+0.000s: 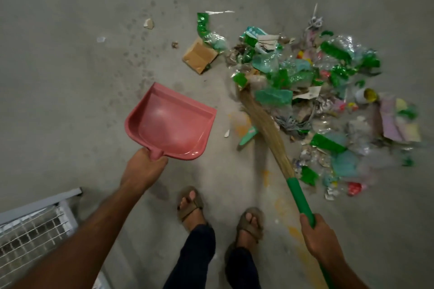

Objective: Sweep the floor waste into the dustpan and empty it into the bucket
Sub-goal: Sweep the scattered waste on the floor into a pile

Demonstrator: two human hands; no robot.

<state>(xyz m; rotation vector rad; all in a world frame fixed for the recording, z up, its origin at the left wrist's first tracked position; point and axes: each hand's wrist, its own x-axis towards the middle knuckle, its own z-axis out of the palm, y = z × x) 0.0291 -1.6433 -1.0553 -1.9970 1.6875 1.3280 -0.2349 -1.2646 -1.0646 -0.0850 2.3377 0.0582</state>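
The left hand (144, 166) grips the empty pink plastic dustpan (171, 124). The right hand (315, 236) grips the green-handled straw broom (265, 124). The green plastic rubbish pile (317, 91) lies right of the dustpan's open mouth, the broom between them.

The left hand (146, 166) grips the pink dustpan (171, 122) by its handle. The right hand (319, 239) grips the broom (265, 124), bristles at the edge of the waste (317, 91) on the floor (70, 65).

No text, label, brand or number can be read: any print on the wrappers in the waste pile (312, 91) is too blurred.
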